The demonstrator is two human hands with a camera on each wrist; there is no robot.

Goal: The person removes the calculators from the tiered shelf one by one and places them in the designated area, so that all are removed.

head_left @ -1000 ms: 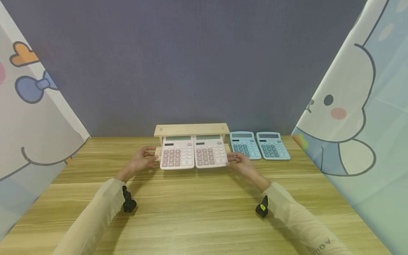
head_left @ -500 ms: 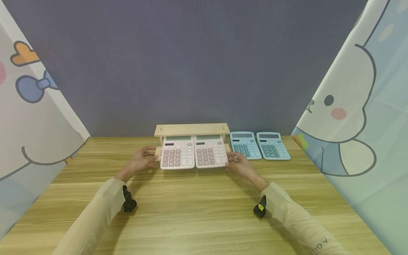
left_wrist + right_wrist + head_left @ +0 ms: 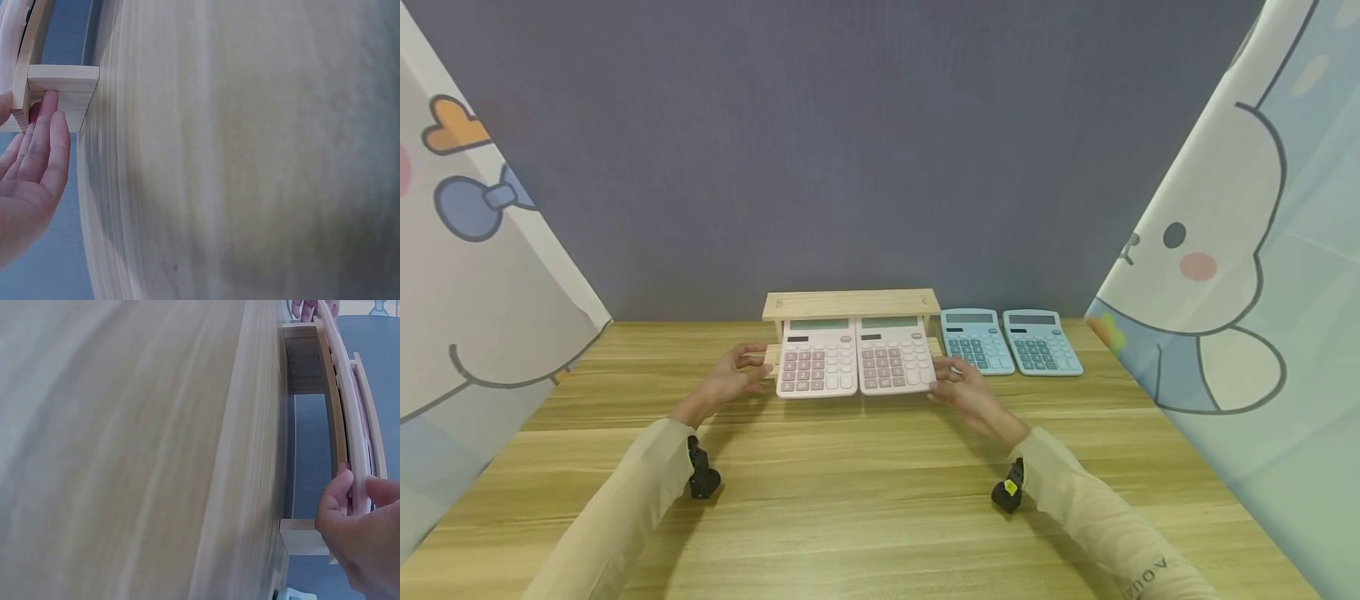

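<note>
Two pale pink calculators, the left one (image 3: 818, 358) and the right one (image 3: 897, 357), lie side by side on the lower board of a small wooden shelf (image 3: 850, 305). Their front edges stick out past the board, and the top board covers their upper ends. My left hand (image 3: 730, 375) grips the left end of the lower board, thumb above and fingers beneath, as the left wrist view shows. At the other side, my right hand (image 3: 966, 390) pinches the right pink calculator at its lower right edge. In the right wrist view its digits lie on both faces of that calculator (image 3: 356, 450).
Two light blue calculators, one (image 3: 976, 342) close to the shelf and another (image 3: 1042, 343) further right, lie on the wooden table (image 3: 850, 500). A dark grey panel (image 3: 850, 150) stands behind. Cartoon-printed cloths (image 3: 1210, 250) flank the table.
My right hand and forearm have shifted slightly left, the fingers coming further onto the right pink calculator's edge. The left hand and the calculators look the same.
</note>
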